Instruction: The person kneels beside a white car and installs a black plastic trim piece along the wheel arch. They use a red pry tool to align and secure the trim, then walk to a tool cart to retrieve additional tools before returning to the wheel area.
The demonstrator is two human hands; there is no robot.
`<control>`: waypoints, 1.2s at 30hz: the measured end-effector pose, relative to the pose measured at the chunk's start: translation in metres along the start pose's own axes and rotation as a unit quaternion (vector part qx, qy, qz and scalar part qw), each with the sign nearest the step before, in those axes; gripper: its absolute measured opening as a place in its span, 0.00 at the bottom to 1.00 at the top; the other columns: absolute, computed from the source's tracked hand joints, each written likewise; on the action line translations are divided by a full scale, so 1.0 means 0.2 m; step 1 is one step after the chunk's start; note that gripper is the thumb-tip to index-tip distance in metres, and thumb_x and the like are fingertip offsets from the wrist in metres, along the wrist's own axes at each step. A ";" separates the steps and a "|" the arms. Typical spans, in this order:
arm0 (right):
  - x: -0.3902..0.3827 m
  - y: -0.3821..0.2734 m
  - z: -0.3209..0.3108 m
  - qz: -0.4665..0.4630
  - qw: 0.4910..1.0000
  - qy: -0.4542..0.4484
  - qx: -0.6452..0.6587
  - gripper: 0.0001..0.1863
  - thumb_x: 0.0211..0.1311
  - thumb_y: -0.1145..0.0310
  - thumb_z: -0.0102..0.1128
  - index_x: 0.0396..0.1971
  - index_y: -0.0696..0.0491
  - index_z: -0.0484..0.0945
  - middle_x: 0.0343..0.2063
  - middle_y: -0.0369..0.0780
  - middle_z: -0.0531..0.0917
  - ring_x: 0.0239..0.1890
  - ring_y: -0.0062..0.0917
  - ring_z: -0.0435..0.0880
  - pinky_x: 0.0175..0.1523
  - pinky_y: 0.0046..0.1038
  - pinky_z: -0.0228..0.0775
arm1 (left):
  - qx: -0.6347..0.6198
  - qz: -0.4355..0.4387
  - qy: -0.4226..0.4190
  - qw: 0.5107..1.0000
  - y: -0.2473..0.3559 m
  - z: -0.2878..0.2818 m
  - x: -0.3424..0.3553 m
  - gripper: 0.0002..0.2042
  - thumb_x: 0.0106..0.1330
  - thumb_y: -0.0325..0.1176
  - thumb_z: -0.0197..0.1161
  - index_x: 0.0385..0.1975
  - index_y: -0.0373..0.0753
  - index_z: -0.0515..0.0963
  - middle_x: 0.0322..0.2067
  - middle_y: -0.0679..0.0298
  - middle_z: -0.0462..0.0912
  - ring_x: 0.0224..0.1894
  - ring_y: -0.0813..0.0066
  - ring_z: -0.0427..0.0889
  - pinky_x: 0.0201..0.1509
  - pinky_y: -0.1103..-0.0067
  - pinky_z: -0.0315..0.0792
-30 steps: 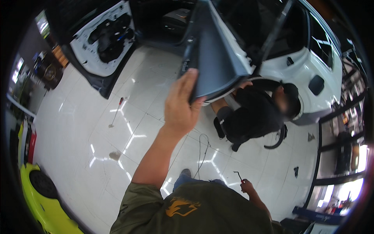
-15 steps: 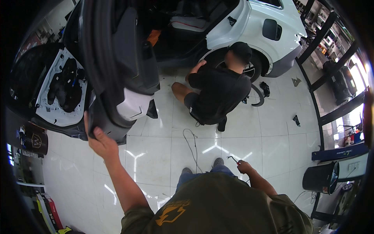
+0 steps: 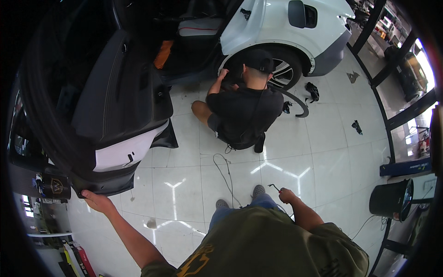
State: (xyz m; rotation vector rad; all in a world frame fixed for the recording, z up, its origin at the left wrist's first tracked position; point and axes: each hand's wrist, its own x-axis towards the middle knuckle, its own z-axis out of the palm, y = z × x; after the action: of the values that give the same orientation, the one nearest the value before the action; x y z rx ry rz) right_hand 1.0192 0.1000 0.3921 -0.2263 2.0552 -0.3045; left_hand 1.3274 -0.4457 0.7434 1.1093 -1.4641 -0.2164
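Note:
My left hand point(image 3: 98, 201) grips the outer edge of an open car door point(image 3: 122, 152), whose inner side is dark with a white lower panel. The door stands swung out from the white car point(image 3: 263, 27). Held low by my right leg, my right hand point(image 3: 287, 196) is closed round a thin, dark tool with a hooked tip point(image 3: 273, 186); part of its handle is hidden in my fingers. Ahead, a person in black point(image 3: 244, 111) squats at the wheel arch point(image 3: 258, 48), one hand raised to its edge.
A curved dark trim strip point(image 3: 297, 104) and small black parts point(image 3: 312, 92) lie on the tiled floor. A cable loop point(image 3: 226, 168) runs toward my feet. At the right stand a black bin point(image 3: 392, 199) and glazed framing. A dark drum point(image 3: 54, 185) is beyond the door at left.
The door has swung further left, and my left hand has moved left and nearer with it. The squatting person has turned toward the wheel. My right hand stays nearly in place.

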 end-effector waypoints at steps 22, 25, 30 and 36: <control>0.08 -0.15 -0.13 -0.017 1.000 0.000 -0.004 0.18 0.57 0.68 0.43 0.46 0.60 0.72 0.33 0.50 0.82 0.26 0.35 0.83 0.32 0.35 0.76 | 0.005 -0.017 0.013 1.000 0.04 0.03 -0.03 0.43 0.67 0.64 0.34 0.50 0.16 0.65 0.49 0.35 0.71 0.49 0.48 0.74 0.53 0.67 0.68; 0.11 -0.14 -0.08 -0.025 1.000 -0.003 -0.018 0.18 0.56 0.69 0.42 0.46 0.58 0.71 0.28 0.48 0.81 0.21 0.33 0.82 0.26 0.33 0.75 | -0.007 -0.013 0.015 1.000 0.04 0.04 -0.03 0.41 0.68 0.62 0.35 0.50 0.17 0.66 0.49 0.38 0.71 0.49 0.51 0.74 0.53 0.68 0.68; 0.16 -0.13 -0.04 -0.044 0.998 0.019 -0.032 0.18 0.56 0.70 0.43 0.46 0.57 0.71 0.29 0.49 0.82 0.22 0.34 0.82 0.27 0.34 0.75 | 0.003 0.006 0.015 1.000 0.00 0.03 -0.02 0.39 0.69 0.61 0.35 0.50 0.19 0.67 0.48 0.40 0.73 0.47 0.54 0.75 0.52 0.70 0.69; 0.22 -0.14 -0.05 -0.077 0.995 0.041 -0.051 0.18 0.56 0.70 0.42 0.46 0.57 0.71 0.28 0.49 0.82 0.22 0.34 0.82 0.28 0.34 0.76 | -0.012 0.024 0.024 0.999 0.06 0.05 -0.03 0.40 0.67 0.63 0.35 0.51 0.20 0.66 0.49 0.41 0.72 0.49 0.55 0.74 0.53 0.70 0.68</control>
State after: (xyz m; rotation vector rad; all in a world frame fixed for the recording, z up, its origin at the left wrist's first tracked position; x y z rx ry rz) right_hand 0.9899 0.0614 0.3692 -0.4437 2.1416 -0.3076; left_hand 1.3123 -0.4392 0.7441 1.0527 -1.4395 -0.1723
